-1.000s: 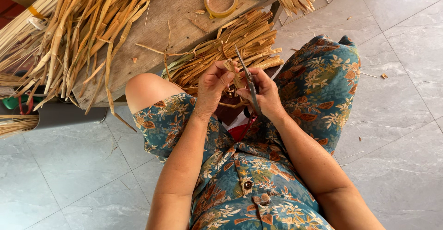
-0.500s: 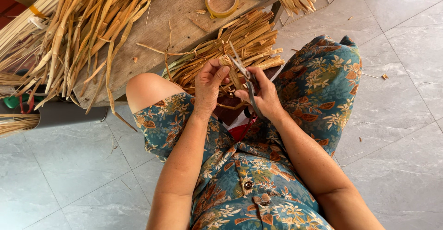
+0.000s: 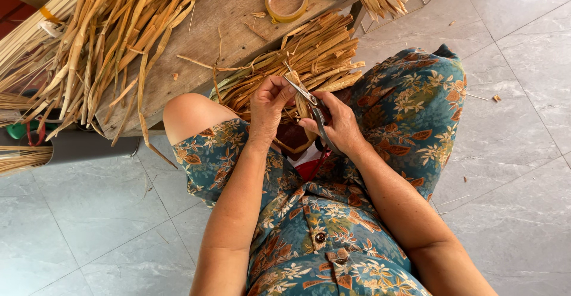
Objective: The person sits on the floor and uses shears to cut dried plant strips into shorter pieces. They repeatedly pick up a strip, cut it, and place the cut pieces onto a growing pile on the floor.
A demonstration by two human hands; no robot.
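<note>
Head view: left hand [image 3: 269,103] fingers pinching a straw strip [image 3: 301,103], scissors [image 3: 313,109] gripped in right hand [image 3: 339,123] fingers.

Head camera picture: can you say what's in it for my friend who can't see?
A seated person in a flowered dress holds scissors in the right hand and a dried leaf strip in the left hand. Dried leaves and a tape roll lie on a wooden table.
</note>
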